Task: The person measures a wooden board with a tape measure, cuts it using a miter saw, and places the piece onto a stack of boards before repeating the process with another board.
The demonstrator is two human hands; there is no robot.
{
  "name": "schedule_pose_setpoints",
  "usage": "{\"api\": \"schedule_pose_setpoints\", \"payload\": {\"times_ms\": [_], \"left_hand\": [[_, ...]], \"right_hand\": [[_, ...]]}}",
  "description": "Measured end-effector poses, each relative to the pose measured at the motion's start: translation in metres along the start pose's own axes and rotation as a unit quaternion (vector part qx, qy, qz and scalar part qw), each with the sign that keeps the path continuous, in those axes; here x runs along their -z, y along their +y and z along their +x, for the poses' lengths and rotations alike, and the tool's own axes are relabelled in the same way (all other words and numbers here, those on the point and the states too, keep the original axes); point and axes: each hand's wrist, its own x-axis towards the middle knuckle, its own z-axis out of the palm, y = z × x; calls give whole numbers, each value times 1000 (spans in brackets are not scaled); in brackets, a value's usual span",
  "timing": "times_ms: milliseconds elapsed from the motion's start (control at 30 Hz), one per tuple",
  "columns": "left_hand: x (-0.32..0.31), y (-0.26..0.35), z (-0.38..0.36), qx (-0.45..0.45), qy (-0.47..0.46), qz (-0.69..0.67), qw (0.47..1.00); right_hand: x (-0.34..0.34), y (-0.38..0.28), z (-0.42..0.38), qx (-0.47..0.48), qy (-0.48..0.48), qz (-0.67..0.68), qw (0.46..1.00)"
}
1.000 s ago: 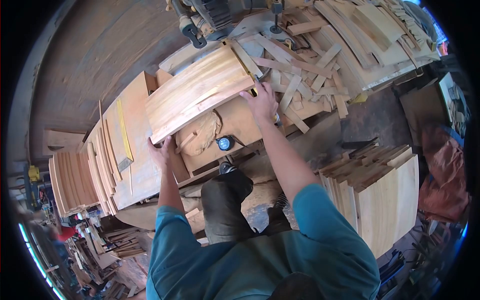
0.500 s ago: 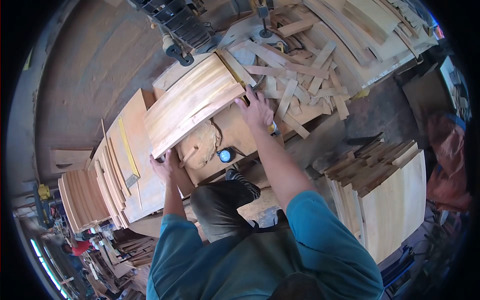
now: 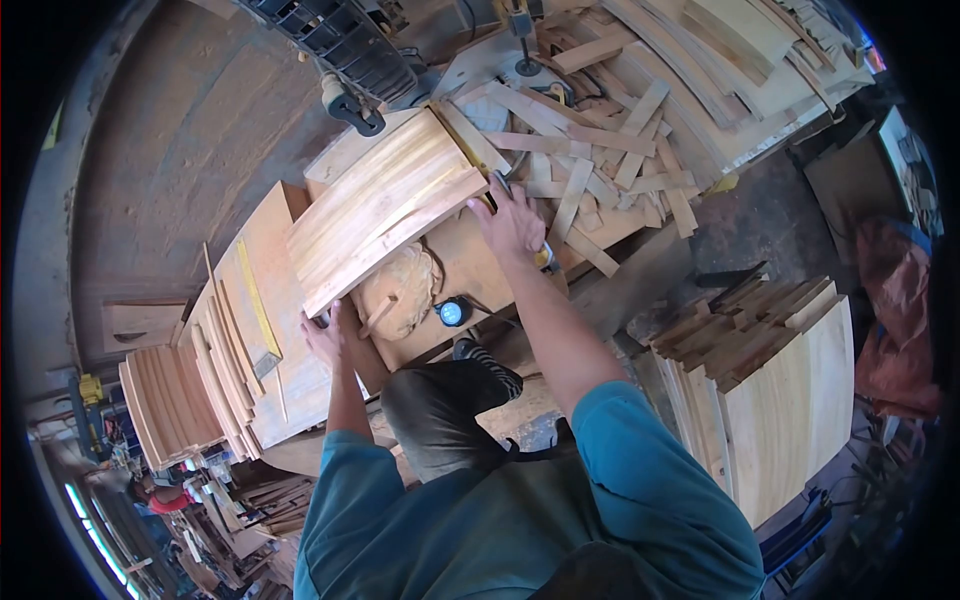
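My workbench [image 3: 492, 275], crowded with wood on both sides
On my left lie thin wooden strips [image 3: 219, 365] and a yellow rule [image 3: 254, 300]; the wooden panel [image 3: 385, 205] spans the middle, its underside hidden from me. Nearer my knee I see a tan patch [image 3: 410, 290] with a small stick [image 3: 379, 314] at its edge, and a round blue-faced thing [image 3: 452, 313] at the front edge. To my right, offcuts [image 3: 575, 190] are heaped crisscross, with longer boards [image 3: 680, 65] beyond

Touching a wooden panel [image 3: 385, 205] at its near corners with left hand [image 3: 325, 338] and right hand [image 3: 515, 222]; wearing a teal shirt [image 3: 470, 520].
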Motion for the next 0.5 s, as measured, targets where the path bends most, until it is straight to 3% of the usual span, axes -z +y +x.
{"api": "schedule_pose_setpoints", "payload": {"times_ms": [500], "left_hand": [[5, 3, -1, 1, -24, -36, 999]], "right_hand": [[-1, -1, -1, 10, 23, 6, 1000]]}}
